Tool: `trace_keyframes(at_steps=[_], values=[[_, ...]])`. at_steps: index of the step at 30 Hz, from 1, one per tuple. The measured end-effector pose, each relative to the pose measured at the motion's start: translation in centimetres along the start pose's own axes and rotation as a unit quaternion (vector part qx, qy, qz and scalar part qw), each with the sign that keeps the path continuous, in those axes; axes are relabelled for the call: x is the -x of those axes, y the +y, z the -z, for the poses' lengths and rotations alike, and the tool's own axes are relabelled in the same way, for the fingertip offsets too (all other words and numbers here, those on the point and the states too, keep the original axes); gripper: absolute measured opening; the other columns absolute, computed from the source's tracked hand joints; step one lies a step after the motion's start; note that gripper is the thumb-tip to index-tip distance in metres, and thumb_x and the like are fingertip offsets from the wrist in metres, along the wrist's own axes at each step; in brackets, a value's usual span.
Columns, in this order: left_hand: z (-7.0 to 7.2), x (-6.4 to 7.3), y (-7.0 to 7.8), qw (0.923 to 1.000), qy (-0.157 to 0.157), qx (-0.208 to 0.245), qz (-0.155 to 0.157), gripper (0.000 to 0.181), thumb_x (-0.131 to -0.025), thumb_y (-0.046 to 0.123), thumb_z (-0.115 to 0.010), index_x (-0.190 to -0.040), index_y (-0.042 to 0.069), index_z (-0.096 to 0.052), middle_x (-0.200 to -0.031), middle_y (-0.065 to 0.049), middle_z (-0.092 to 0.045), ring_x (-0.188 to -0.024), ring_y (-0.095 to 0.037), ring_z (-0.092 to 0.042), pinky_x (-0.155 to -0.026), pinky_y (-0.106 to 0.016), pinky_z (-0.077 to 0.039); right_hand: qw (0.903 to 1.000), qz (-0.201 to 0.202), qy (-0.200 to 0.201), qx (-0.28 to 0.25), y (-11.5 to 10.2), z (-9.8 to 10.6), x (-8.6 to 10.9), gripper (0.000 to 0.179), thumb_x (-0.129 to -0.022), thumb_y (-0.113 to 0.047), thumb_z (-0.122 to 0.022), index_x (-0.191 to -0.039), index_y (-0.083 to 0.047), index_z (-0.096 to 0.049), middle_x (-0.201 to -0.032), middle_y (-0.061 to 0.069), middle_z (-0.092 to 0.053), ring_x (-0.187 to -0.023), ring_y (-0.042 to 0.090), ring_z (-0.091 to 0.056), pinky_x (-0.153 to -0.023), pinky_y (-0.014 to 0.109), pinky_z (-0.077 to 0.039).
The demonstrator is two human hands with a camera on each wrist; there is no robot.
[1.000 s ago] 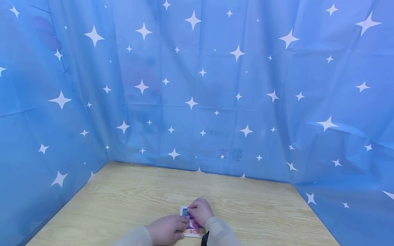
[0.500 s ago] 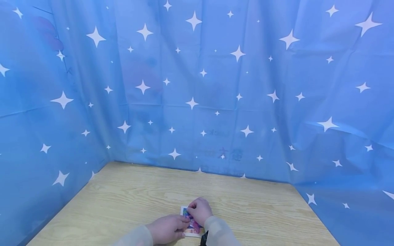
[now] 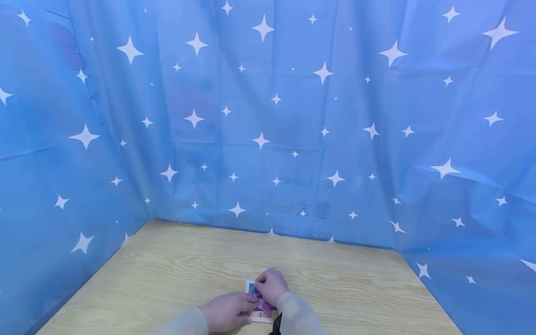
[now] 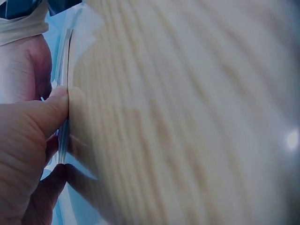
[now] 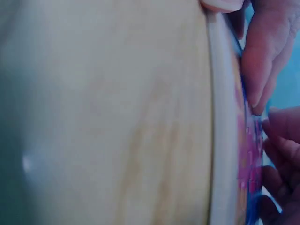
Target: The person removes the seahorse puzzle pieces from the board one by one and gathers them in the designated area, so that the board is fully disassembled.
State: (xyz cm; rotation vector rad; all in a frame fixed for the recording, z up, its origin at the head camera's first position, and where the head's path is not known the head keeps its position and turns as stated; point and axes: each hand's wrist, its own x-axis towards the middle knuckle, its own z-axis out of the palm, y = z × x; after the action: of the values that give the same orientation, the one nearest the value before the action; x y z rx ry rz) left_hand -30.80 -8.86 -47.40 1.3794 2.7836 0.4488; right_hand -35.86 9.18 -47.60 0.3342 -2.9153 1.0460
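Note:
A small flat picture board (image 3: 264, 314) with a white border and a colourful pink, purple and blue print lies on the wooden table. My left hand (image 3: 228, 311) rests its fingers across the board's left part, and its thumb (image 4: 51, 110) touches the edge in the left wrist view. Over the upper right of the board my right hand (image 3: 272, 286) is bent downward, thumb and forefinger close together at the print. Its fingers (image 5: 262, 61) touch the printed face in the right wrist view. Whether anything is pinched there is hidden.
The wooden table (image 3: 201, 251) stretches behind and to both sides of the hands. A blue curtain (image 3: 293, 116) with white stars encloses the back and sides. A black band (image 3: 277, 324) is on the right wrist.
Both hands stay almost in place on the board. The right hand and its wrist have shifted very slightly to the left.

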Motion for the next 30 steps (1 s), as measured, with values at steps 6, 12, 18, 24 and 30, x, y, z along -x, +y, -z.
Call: trace_keyframes(at_steps=[6, 12, 18, 24, 30], values=[[-0.08, -0.01, -0.04, 0.9996, 0.010, -0.020, -0.017, 0.041, -0.094, 0.028, -0.060, -0.130, 0.009, -0.061, -0.133, -0.003, -0.059, -0.122, -0.016, -0.053, -0.098, -0.032, -0.046, 0.9988, -0.027, -0.004, -0.040, -0.28, 0.06, -0.21, 0.006, -0.087, -0.015, -0.064, -0.082, -0.011, -0.064, -0.086, 0.000, -0.054, -0.082, 0.017, -0.051, -0.073, 0.039, -0.045], [-0.17, -0.06, -0.22, 0.9997, 0.006, -0.021, -0.014, 0.041, -0.095, 0.030, -0.060, -0.131, 0.011, -0.061, -0.133, -0.001, -0.058, -0.123, -0.015, -0.052, -0.098, -0.031, -0.046, 0.9987, -0.005, -0.015, -0.048, -0.21, 0.15, -0.21, 0.007, -0.091, -0.012, -0.063, -0.084, -0.011, -0.063, -0.083, -0.001, -0.056, -0.080, 0.017, -0.050, -0.072, 0.038, -0.044], [-0.03, -0.10, -0.18, 0.9999, -0.005, -0.012, 0.006, 0.040, -0.095, 0.031, -0.059, -0.131, 0.014, -0.060, -0.134, 0.001, -0.057, -0.124, -0.014, -0.052, -0.098, -0.033, -0.046, 0.9988, 0.007, -0.024, -0.041, 0.24, 0.41, -0.31, 0.003, -0.089, -0.011, -0.065, -0.089, -0.012, -0.068, -0.086, -0.002, -0.062, -0.082, 0.017, -0.054, -0.077, 0.042, -0.047], [0.26, -0.06, -0.02, 0.9998, -0.011, -0.009, 0.014, 0.041, -0.095, 0.032, -0.059, -0.131, 0.014, -0.060, -0.134, 0.001, -0.057, -0.124, -0.014, -0.052, -0.098, -0.033, -0.045, 0.9991, 0.003, -0.028, -0.031, 0.16, 0.69, -0.20, 0.014, -0.084, -0.006, -0.068, -0.095, -0.013, -0.072, -0.087, -0.003, -0.062, -0.090, 0.021, -0.051, -0.082, 0.046, -0.044], [0.21, -0.02, 0.09, 0.9999, -0.004, -0.011, 0.008, 0.041, -0.094, 0.031, -0.060, -0.131, 0.012, -0.060, -0.134, -0.001, -0.058, -0.124, -0.015, -0.052, -0.099, -0.032, -0.045, 0.9974, 0.037, -0.050, -0.036, 0.16, 0.69, -0.20, 0.016, -0.085, 0.001, -0.063, -0.096, -0.007, -0.073, -0.091, 0.000, -0.064, -0.091, 0.023, -0.060, -0.086, 0.049, -0.047]])
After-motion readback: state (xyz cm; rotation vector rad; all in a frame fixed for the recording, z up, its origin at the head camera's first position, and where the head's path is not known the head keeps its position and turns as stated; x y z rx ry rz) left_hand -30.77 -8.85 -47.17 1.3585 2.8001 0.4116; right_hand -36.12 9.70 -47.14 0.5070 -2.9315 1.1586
